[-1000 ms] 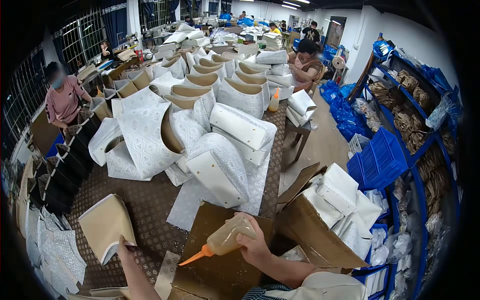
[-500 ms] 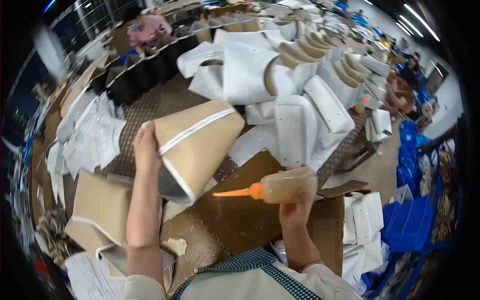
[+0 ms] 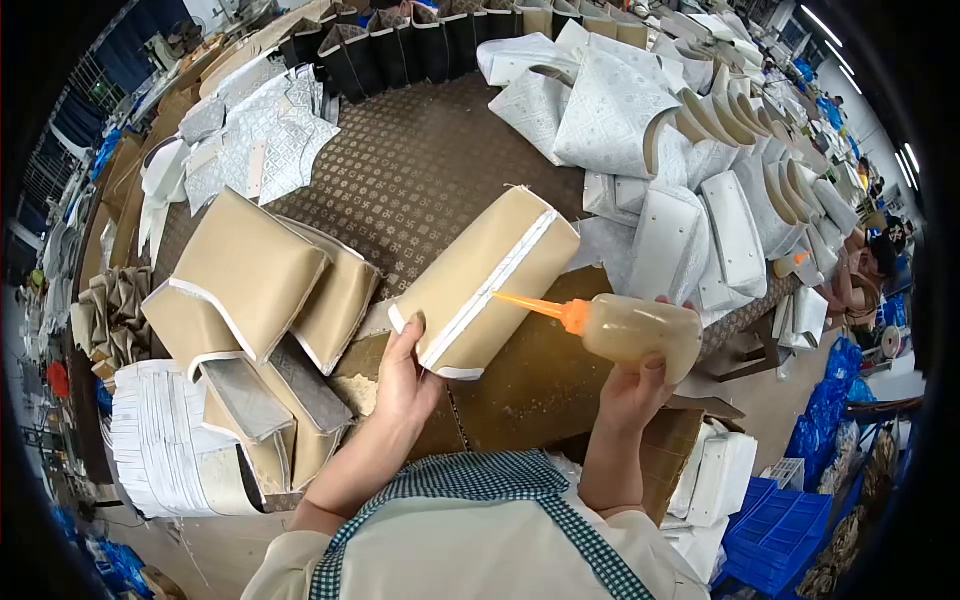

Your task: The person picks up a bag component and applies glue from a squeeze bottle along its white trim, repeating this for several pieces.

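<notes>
My left hand [image 3: 405, 385] is closed on the lower corner of a tan bag body [image 3: 470, 310], thumb on top. A white strip [image 3: 490, 285] runs lengthwise down that piece, with white edging at the near end. In my right hand [image 3: 635, 390] is a squeeze bottle [image 3: 645, 332], lying sideways, part-filled with yellowish liquid. Its orange nozzle points left, and the tip overlaps the white strip in this view. Left of my left hand lies a pile of similar tan bag bodies [image 3: 240, 275], some showing grey linings.
Silvery-white bag pieces [image 3: 610, 120] cover the patterned table's right side. Black bag bodies [image 3: 400, 50] line its far edge. White patterned sheets [image 3: 265, 140] lie at the left, above a stack of white strips [image 3: 165, 435]. Brown cardboard [image 3: 510, 385] lies before me; blue crates [image 3: 775, 535] stand lower right.
The tan bag body has swung lower and flatter, its strip now facing up. My left hand has shifted right and nearer me; the bottle has moved right, its nozzle now over the strip.
</notes>
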`<state>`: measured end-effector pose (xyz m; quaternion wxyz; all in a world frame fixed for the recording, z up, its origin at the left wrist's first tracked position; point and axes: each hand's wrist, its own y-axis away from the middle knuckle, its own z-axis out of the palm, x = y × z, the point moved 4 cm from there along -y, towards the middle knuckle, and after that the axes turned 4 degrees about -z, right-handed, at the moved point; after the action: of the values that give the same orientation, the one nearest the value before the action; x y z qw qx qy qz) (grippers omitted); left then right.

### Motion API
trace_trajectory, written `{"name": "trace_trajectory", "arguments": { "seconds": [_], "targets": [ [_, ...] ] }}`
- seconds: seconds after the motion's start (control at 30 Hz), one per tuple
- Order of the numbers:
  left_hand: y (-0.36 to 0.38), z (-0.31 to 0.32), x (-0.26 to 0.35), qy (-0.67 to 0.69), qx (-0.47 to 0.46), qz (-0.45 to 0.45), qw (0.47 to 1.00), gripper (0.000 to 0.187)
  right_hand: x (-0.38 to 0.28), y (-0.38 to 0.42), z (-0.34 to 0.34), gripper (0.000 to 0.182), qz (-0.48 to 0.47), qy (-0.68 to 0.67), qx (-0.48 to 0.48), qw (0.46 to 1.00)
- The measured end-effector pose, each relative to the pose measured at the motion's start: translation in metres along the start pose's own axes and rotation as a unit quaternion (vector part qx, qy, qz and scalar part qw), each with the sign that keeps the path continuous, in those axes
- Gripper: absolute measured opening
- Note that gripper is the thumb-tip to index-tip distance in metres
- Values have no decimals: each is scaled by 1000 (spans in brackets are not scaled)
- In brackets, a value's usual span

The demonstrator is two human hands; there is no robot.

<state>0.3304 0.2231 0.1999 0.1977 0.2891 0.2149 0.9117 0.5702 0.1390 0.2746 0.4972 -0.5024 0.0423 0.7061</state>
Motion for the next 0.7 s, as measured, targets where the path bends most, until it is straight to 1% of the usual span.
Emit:
{"name": "trace_trajectory", "arguments": {
  "seconds": [0.07, 0.17, 0.2, 0.3, 0.33, 0.43, 0.53, 0.7],
  "targets": [
    [2, 3, 2, 11, -21, -22, 999, 41, -1, 0, 2, 81, -15, 9, 0, 1000],
    [26, 20, 15, 69, -64, -51, 994, 42, -6, 2, 3, 81, -16, 7, 0, 1000],
    [32, 24, 18, 49, -27, -34, 998, 43, -8, 2, 5, 81, -14, 3, 0, 1000],
    [29, 7, 24, 69, -29, -37, 997, 43, -7, 7, 13, 82, -12, 14, -17, 1000],
    [32, 4, 25, 72, -28, -34, 996, 39, -7, 10, 16, 83, -13, 22, -23, 999],
    [37, -1, 26, 58, -50, -13, 997, 37, -1, 18, 23, 86, -17, 34, -48, 998],
    [36, -12, 24, 49, -35, -24, 998, 38, 1, 22, 34, 86, -31, 14, -54, 998],
    [41, -20, 23, 50, -17, -25, 998, 38, -3, 24, 53, 84, -30, 34, -111, 993]
  ]
}}
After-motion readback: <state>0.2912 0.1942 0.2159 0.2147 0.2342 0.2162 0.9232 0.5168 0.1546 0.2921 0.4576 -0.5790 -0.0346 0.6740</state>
